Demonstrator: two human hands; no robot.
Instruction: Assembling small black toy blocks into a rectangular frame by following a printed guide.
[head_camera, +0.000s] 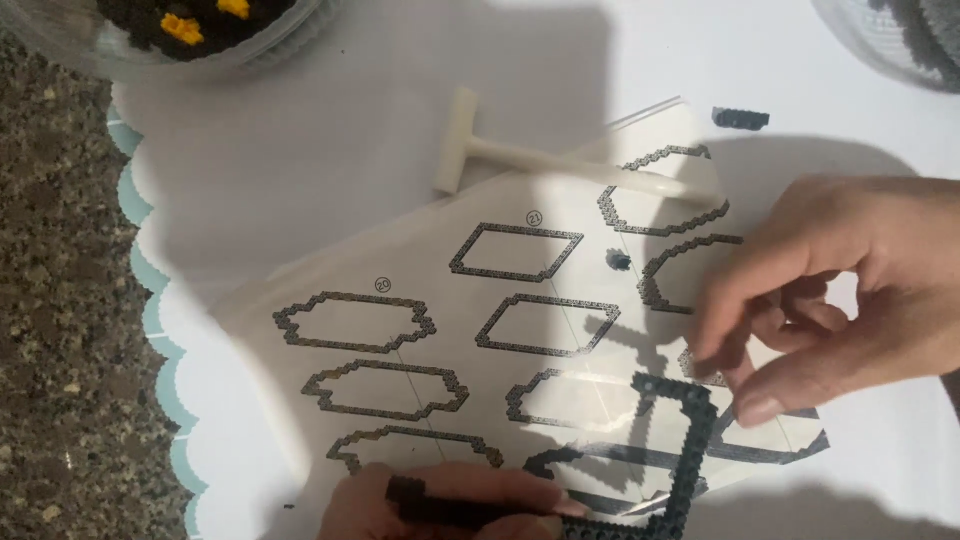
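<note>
Lying across the middle of the frame, a clear instruction sheet (480, 330) printed with dark outline shapes is flanked by a white T-shaped tool (560, 165), a loose dark brick (741, 118) at upper right and a brick tub (190, 30) at upper left. At the bottom edge the left hand (440, 500) is clamped on a dark angular brick frame (680, 440), which rises over the sheet's lower right. The right hand (850, 290) hovers just beside its top corner, thumb and fingers apart.

Speckled dark granite counter (60, 300) under a white scallop-edged mat (300, 130) trimmed in teal.

Lying on the mat: a clear-covered instruction sheet (400, 270) printed with dark outline shapes, a cream plastic T-shaped tool (480, 150) partly across the sheet's upper edge, a short dark brick strip (741, 118) beyond it, and two clear plastic tubs at the top corners, left (180, 50) and right (890, 40).
</note>
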